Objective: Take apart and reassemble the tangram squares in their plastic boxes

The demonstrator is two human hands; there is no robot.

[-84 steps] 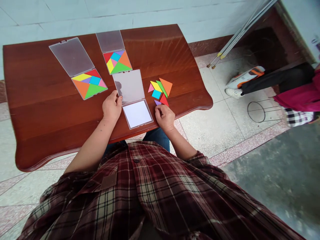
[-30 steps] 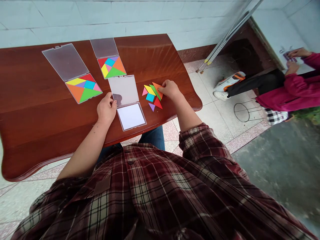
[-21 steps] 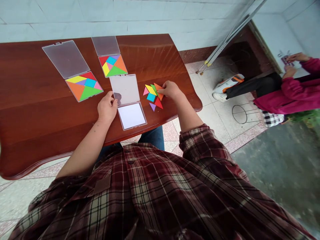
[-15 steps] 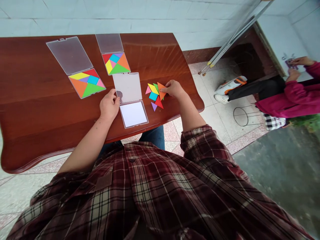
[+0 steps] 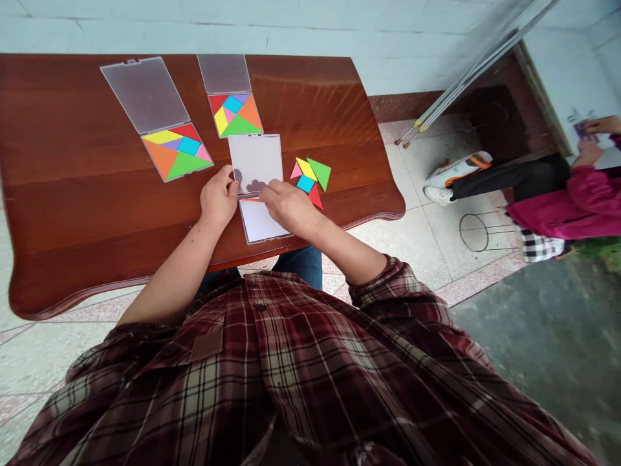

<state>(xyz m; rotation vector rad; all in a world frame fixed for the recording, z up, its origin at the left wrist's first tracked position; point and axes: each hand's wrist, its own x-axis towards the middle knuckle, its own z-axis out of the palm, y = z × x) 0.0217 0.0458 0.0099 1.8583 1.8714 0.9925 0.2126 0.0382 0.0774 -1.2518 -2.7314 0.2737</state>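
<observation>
The orange piece (image 5: pixel 251 199), a thin sliver from here, is being pinched in the right hand (image 5: pixel 290 206) over the white base of an open case (image 5: pixel 264 225). The left hand (image 5: pixel 218 196) is curling at its smooth clear lid (image 5: pixel 256 158); whether its fingers are gripping, I cannot tell. Five flat loose pieces, pink (image 5: pixel 295 170), yellow (image 5: pixel 307 169), blue (image 5: pixel 305 184), green (image 5: pixel 321 172) and red (image 5: pixel 315 197), are lying rightward on the glossy wooden worktop (image 5: pixel 87 213). Two filled cases (image 5: pixel 144 90) (image 5: pixel 224 72) are lying open beyond, each holding seven.
</observation>
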